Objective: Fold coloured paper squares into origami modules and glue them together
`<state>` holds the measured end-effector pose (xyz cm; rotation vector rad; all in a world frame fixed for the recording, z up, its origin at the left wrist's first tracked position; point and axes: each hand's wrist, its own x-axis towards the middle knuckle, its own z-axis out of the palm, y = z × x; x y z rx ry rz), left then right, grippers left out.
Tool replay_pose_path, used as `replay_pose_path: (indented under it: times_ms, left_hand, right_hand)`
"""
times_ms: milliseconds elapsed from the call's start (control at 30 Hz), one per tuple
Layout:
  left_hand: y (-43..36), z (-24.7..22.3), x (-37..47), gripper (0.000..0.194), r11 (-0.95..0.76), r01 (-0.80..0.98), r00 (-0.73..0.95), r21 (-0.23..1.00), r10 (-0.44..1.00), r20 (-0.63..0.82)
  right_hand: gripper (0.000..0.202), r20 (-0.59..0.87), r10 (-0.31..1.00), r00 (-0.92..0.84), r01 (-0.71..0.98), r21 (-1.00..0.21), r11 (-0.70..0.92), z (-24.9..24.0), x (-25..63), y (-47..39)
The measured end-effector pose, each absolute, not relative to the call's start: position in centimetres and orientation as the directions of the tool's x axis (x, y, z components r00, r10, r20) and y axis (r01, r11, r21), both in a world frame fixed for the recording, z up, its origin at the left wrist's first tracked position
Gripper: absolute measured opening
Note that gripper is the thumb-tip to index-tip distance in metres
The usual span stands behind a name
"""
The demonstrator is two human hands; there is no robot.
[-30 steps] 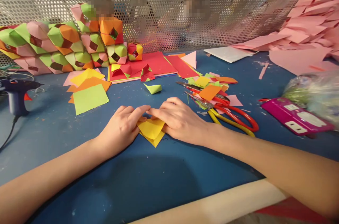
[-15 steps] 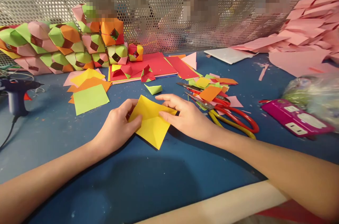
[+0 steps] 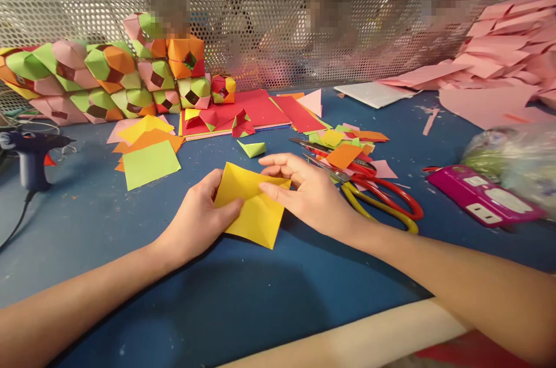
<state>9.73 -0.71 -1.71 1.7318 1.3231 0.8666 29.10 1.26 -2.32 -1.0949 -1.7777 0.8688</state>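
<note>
A creased yellow paper square (image 3: 256, 218) is held between both hands above the blue table (image 3: 191, 304). My left hand (image 3: 197, 214) grips its left side, thumb on top and fingers hidden beneath. At the upper right corner, my right hand (image 3: 308, 194) pinches the sheet between thumb and fingers. Just beyond the paper lies a small folded green piece (image 3: 252, 149). A green sheet (image 3: 151, 164) rests on orange and yellow sheets to the left. Two folded red-and-green pieces (image 3: 242, 123) sit farther back.
Scissors with red and yellow handles (image 3: 391, 197) lie among paper scraps right of my right hand. A glue gun (image 3: 32, 156) stands far left. Joined paper balls (image 3: 113, 64) line the mesh at the back. A magenta power strip (image 3: 482, 194) and pink paper pile (image 3: 504, 43) are right.
The yellow square has turned slightly between my hands, its lower corner shifting right. My left hand has moved a little to the right, its thumb farther over the paper.
</note>
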Motion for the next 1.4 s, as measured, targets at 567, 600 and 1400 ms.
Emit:
replay_pose_path:
  times_ms: [567,600,1400]
  left_hand:
    - [-1.4,-2.1,9.9,0.019,-0.132,0.296,0.188,0.946,0.979,0.078]
    - [-1.4,-2.2,9.9,0.02,-0.129,0.285,0.188,0.95,0.979,0.076]
    - [-3.0,-0.8,11.0,0.027,0.1,0.21,0.318,0.973,0.934,-0.164]
  right_hand:
    - [0.019,0.089,0.966,-0.242,-0.243,-0.97,0.028,-2.8,28.1,0.9]
    - [0.018,0.081,0.968,-0.237,-0.238,-0.971,0.023,-2.8,28.1,0.9]
    - [0.012,0.259,0.906,-0.334,0.154,-0.934,0.324,-0.9,28.3,-1.5]
